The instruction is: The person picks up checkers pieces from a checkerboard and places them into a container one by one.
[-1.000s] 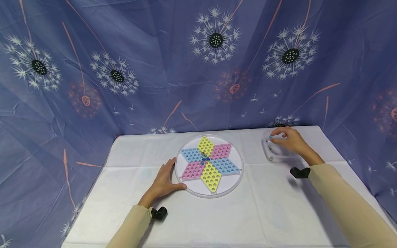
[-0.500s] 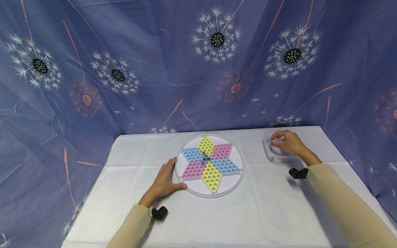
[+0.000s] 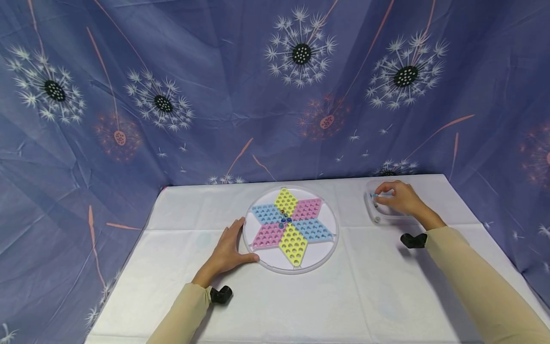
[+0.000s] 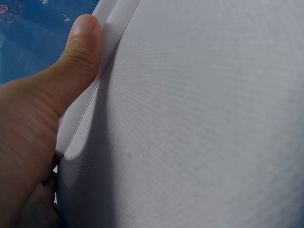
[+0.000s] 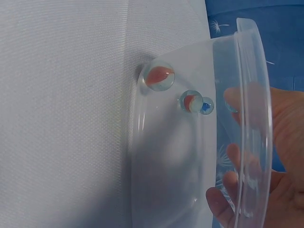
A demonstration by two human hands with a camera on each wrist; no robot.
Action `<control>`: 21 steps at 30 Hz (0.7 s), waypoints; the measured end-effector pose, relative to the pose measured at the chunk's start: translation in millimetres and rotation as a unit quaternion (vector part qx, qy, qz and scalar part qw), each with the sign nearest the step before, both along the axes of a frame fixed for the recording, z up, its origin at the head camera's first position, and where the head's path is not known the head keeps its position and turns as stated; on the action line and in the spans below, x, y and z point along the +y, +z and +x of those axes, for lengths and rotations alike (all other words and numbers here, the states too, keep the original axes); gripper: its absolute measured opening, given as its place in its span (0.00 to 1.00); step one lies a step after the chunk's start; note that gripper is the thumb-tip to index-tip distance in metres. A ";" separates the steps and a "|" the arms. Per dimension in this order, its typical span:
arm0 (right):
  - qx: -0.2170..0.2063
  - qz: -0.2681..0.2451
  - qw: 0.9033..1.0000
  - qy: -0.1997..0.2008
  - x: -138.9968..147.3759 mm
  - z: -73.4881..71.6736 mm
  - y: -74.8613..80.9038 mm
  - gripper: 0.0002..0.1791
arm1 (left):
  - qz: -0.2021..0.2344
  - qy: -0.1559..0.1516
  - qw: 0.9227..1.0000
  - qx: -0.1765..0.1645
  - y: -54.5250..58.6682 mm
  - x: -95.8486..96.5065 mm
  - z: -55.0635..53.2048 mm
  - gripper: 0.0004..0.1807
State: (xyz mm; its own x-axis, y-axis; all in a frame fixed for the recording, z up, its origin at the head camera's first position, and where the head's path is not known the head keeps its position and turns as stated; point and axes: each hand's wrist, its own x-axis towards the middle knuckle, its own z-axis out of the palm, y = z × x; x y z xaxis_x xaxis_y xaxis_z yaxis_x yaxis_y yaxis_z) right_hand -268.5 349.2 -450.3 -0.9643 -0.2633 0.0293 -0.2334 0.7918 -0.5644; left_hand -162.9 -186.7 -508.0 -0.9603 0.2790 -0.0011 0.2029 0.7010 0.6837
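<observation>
My left hand (image 3: 227,249) rests against the left rim of a round white Chinese checkers board (image 3: 320,254), thumb and fingers spread along its edge. In the left wrist view the thumb (image 4: 81,52) lies on the pale rim. Several marbles (image 3: 283,221) sit near the middle of the star. My right hand (image 3: 397,197) is at a clear plastic box (image 3: 388,219), fingertips inside it, pinching a marble (image 5: 231,105) between thumb and finger. Through the box wall in the right wrist view, an orange-swirled marble (image 5: 160,77), another orange one (image 5: 189,101) and a small blue one (image 5: 207,106) show.
A white cloth (image 3: 180,210) covers the table, with fold lines across it. Behind it hangs a blue curtain (image 3: 240,86) with dandelion prints. Black wrist cameras (image 3: 221,295) stick out beside both cuffs.
My right hand has dipped a little lower into the box with the marble still at its fingertips. My left hand has stayed at the board's rim.
</observation>
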 end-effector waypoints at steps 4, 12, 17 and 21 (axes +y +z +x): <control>0.001 0.000 1.000 -0.002 0.3 -0.2 -0.8 0.16 | -0.001 -0.002 1.000 0.001 -0.1 -0.2 -0.3 0.70; 0.005 -0.002 1.000 -0.019 -0.7 1.9 -0.9 0.23 | -0.002 -0.002 1.000 0.002 -0.8 -0.5 -0.8 0.71; 0.004 -0.003 1.000 -0.019 -0.3 1.8 -1.4 0.23 | -0.003 -0.005 1.000 0.004 -0.8 -0.4 -0.9 0.71; 0.004 -0.001 1.000 -0.018 -0.2 2.4 -1.0 0.22 | -0.005 -0.007 1.000 0.006 -0.6 -0.4 -1.1 0.71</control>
